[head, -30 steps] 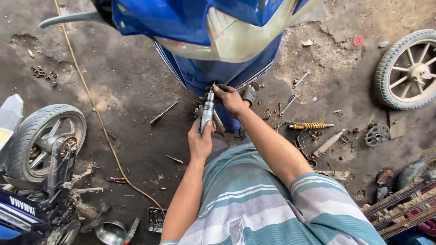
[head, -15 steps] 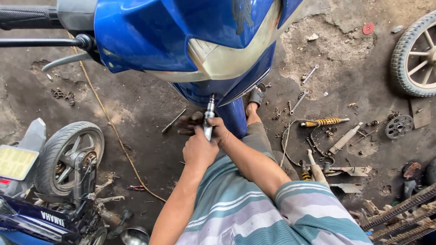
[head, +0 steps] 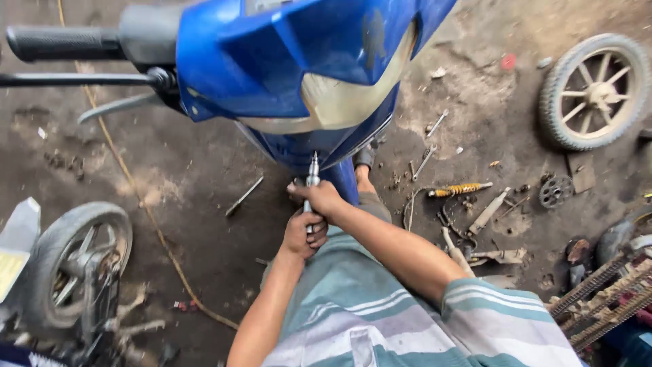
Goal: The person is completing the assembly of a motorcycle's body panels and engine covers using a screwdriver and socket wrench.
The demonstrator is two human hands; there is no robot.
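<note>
Nearest, we list our left hand (head: pixel 302 234), clamped round the lower end of a metal tool (head: pixel 311 183). Just above, our right hand (head: pixel 319 195) grips the same tool higher up; both hands sit close together, almost touching. The tool stands nearly upright, its tip meeting the underside of the blue scooter (head: pixel 305 75). On the dirt floor (head: pixel 197 177), right: a yellow shock spring (head: pixel 460 189) and a sprocket (head: pixel 555 191). Left: a mounted wheel (head: pixel 78 261). Farthest right: a loose wheel (head: pixel 595 91).
</note>
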